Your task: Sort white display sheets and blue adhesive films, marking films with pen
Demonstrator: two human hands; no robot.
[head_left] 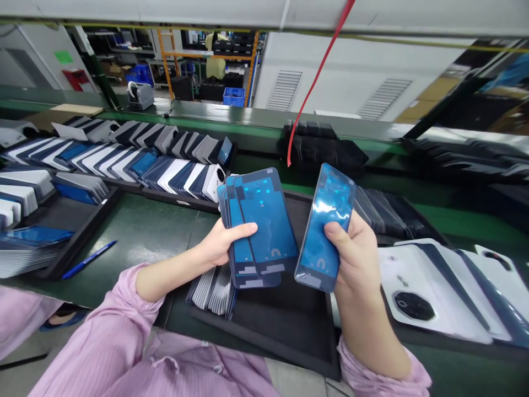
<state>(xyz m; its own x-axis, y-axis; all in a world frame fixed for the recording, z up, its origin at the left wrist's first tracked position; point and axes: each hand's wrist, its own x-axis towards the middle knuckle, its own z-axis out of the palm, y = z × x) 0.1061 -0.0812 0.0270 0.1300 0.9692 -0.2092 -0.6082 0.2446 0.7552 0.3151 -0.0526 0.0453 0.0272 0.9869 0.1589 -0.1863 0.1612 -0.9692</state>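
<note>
My left hand (220, 242) grips a fanned stack of phone back covers (270, 220), thumb on top, with their blue-filmed inner faces toward me. In my right hand (359, 256) is a phone back cover (317, 248), tilted, its glossy blue film catching the light; whether more lie behind it I cannot tell. A small gap separates it from the left stack. Beneath both hands lies a black tray (289, 320), with a row of covers (212, 291) standing at its left end. My fingers behind the covers are largely hidden.
Trays of upright white and dark covers (173, 173) fill the left and back left. A blue pen (90, 259) lies on the green bench. White covers with camera rings (430, 292) overlap at right. A red strap (316, 82) hangs ahead; a tape dispenser (141, 96) stands behind.
</note>
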